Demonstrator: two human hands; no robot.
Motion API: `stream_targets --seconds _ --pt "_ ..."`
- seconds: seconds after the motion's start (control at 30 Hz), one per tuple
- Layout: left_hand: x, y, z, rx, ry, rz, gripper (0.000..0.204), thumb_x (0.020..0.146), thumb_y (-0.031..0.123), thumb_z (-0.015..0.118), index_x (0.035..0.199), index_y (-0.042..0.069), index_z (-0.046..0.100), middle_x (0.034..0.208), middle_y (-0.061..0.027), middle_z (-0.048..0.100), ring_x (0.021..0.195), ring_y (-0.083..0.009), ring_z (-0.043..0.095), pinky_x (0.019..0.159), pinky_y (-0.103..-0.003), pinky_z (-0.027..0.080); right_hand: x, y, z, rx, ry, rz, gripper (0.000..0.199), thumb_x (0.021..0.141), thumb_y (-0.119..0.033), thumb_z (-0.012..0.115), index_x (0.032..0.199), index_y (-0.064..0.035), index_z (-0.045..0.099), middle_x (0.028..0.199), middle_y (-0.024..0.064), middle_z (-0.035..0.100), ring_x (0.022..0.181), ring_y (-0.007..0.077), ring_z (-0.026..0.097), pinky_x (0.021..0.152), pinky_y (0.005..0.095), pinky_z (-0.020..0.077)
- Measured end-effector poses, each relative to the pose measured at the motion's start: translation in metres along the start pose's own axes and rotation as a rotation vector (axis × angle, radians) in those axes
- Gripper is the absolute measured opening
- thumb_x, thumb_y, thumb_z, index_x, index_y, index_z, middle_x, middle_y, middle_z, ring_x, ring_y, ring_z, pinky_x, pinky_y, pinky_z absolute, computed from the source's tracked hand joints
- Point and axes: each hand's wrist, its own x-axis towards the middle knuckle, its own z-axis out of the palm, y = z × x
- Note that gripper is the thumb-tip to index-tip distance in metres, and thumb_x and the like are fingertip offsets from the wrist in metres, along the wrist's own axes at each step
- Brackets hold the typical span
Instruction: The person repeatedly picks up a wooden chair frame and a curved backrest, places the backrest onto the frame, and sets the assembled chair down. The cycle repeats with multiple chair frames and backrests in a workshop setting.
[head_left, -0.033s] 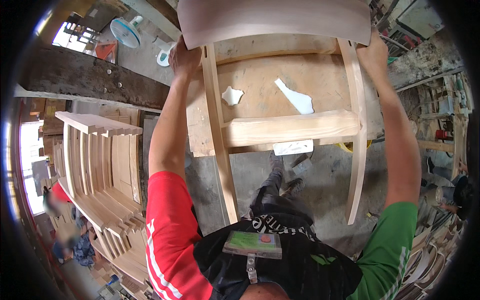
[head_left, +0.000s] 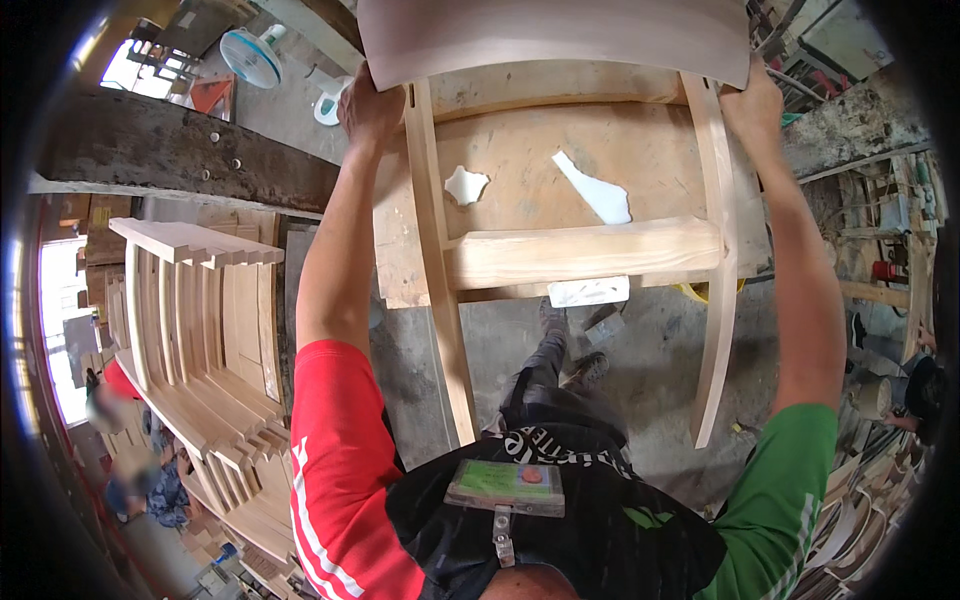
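A pale wooden chair-back frame (head_left: 585,252) lies on a wooden workbench top (head_left: 520,140), with its two curved legs reaching past the near edge towards me. It has a wide curved top panel (head_left: 555,35) and a crossrail lower down. My left hand (head_left: 370,110) is closed round the left end of the panel, beside the left leg. Closed at the panel's right end is my right hand (head_left: 754,108), its fingers partly hidden. Two irregular white pieces, a small one (head_left: 466,186) and a longer one (head_left: 592,190), lie on the bench between the legs.
Stacked wooden chair frames (head_left: 190,320) stand at left, below a dark beam (head_left: 190,150). A fan (head_left: 252,58) is at the far left. A white block (head_left: 588,291) sits by the bench's near edge. Other people work at both sides; curved wooden strips (head_left: 860,530) lie lower right.
The chair-back frame has shifted slightly to the right and away from me, with both hands still on its top panel. The white pieces look unmoved on the bench.
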Motion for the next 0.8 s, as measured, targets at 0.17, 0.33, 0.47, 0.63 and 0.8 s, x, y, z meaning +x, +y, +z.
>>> stream_targets --seconds 0.17,0.33,0.47,0.63,0.8 --pt "-0.005 0.002 0.0 0.007 -0.004 0.033 0.04 0.087 0.032 0.059 0.119 0.011 0.069 0.105 -0.024 0.073 0.105 -0.0452 0.067 0.091 -0.053 0.051 -0.003 0.012 0.007 0.012 -0.043 0.02 0.046 0.089 -0.029 0.063 0.129 -0.0082 0.061 0.107 0.0303 0.07 0.105 0.0504 0.065 0.091 0.053 0.0524" --pt "-0.012 0.005 -0.002 0.046 -0.01 0.079 0.041 0.087 0.033 0.058 0.119 0.01 0.068 0.106 -0.0241 0.073 0.105 -0.0459 0.068 0.092 -0.054 0.051 -0.007 0.029 0.009 0.019 -0.1 0.037 0.051 0.092 -0.037 0.063 0.136 -0.0128 0.059 0.117 0.029 0.068 0.111 0.0509 0.063 0.094 0.052 0.0519" --pt "-0.017 0.005 -0.002 0.085 -0.01 0.064 0.041 0.087 0.032 0.058 0.119 0.009 0.068 0.107 -0.024 0.073 0.106 -0.0461 0.067 0.093 -0.054 0.052 -0.008 0.035 0.012 0.004 -0.124 0.034 0.051 0.094 -0.04 0.062 0.137 -0.014 0.059 0.117 0.0291 0.069 0.112 0.0506 0.063 0.094 0.052 0.052" --pt "-0.026 -0.002 -0.005 0.096 -0.041 0.081 0.043 0.092 0.04 0.058 0.122 0.011 0.067 0.113 -0.0234 0.072 0.111 -0.0482 0.064 0.092 -0.054 0.051 -0.013 0.038 0.019 0.01 -0.128 0.052 0.053 0.094 -0.044 0.062 0.138 -0.0143 0.059 0.119 0.0279 0.069 0.114 0.0498 0.062 0.096 0.0514 0.0515" --pt "-0.028 -0.002 -0.001 0.135 -0.04 0.14 0.043 0.092 0.041 0.06 0.121 0.01 0.066 0.111 -0.0242 0.072 0.107 -0.0495 0.065 0.091 -0.055 0.052 -0.004 0.073 0.023 -0.052 -0.121 -0.042 0.06 0.093 -0.05 0.063 0.142 -0.0152 0.057 0.122 0.0272 0.068 0.116 0.0494 0.062 0.098 0.0512 0.0506"
